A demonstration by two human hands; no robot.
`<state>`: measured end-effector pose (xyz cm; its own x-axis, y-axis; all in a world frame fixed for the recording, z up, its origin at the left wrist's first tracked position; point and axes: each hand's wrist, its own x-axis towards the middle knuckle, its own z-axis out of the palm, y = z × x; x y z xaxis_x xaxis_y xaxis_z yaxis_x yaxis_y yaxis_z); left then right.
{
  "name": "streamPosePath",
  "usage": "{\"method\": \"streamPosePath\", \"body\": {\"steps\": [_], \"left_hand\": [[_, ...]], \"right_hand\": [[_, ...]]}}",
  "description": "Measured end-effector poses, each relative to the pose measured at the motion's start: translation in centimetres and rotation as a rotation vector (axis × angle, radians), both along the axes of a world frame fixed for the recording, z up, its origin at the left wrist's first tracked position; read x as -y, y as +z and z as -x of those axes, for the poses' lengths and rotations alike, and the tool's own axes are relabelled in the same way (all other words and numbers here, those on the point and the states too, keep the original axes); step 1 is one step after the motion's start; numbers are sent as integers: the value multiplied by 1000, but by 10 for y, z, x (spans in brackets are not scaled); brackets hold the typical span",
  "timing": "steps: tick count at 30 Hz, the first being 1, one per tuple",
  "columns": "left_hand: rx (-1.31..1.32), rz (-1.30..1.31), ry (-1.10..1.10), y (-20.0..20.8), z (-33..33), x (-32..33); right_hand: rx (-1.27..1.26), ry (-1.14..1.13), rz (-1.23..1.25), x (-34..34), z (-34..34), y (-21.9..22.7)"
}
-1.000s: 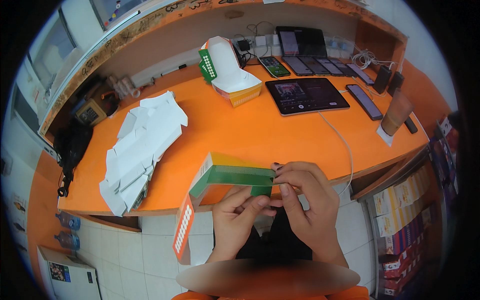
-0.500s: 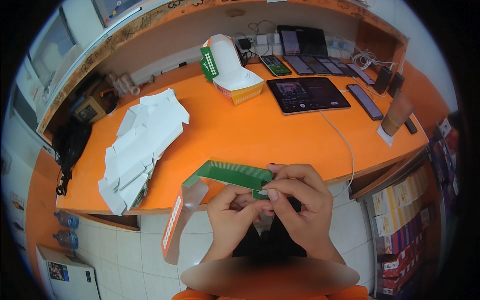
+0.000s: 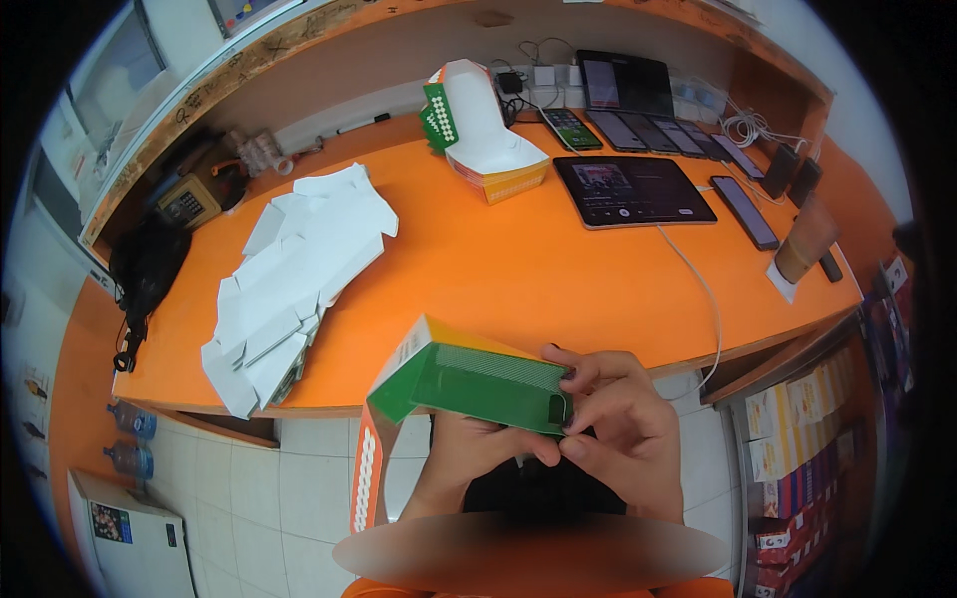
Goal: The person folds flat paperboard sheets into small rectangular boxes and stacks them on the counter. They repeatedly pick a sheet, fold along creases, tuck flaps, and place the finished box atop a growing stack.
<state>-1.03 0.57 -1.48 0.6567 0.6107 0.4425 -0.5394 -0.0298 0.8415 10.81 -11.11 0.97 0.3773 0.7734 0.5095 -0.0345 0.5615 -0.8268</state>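
Observation:
A partly folded cardboard food box (image 3: 483, 389), green with orange and white patterned panels, is held in front of me just off the desk's near edge. My right hand (image 3: 630, 424) pinches the right end of its green side, beside a small dark slot. Under that panel, my left hand (image 3: 469, 453) grips the box from below, its fingers partly hidden behind the card. One orange panel with a white pattern hangs down at the left. To the left on the orange desk (image 3: 459, 269) lies a heap of flat white box blanks (image 3: 309, 249).
A folded box (image 3: 498, 149) stands open at the back, beside a tablet (image 3: 638, 194) with a white cable (image 3: 713, 299). Several phones (image 3: 743, 211) lie at the back right, near a cup of brown drink (image 3: 805, 244). Shelves of packages (image 3: 797, 429) stand at the right.
The box has turned so that its green side faces me more and its left corner is bent into shape. My left hand has slid behind the panel. My view has shifted slightly.

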Motion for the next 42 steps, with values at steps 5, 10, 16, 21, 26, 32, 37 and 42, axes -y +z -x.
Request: {"method": "streamPosePath", "body": {"steps": [5,10,16,21,26,32,37,42], "left_hand": [[-48,-98,-137,-9,3,-10],[150,167,141,-3,10,-5],[14,276,296,8,-5,8],[113,321,193,1,-12,14],[149,165,111,-29,-6,-12],[214,360,-37,-50,4,-25],[281,659,-233,-47,11,-20],[330,637,-205,-60,6,-30]], "right_hand": [[322,-239,-8,1,2,-10],[458,-584,-33,-6,8,-17],[950,-679,299,-7,9,-5],[785,-756,69,-16,10,6],[483,-641,54,-17,7,18],[442,-603,9,-26,11,19],[549,-654,44,-28,16,17],[733,-675,107,-23,17,19]]}}
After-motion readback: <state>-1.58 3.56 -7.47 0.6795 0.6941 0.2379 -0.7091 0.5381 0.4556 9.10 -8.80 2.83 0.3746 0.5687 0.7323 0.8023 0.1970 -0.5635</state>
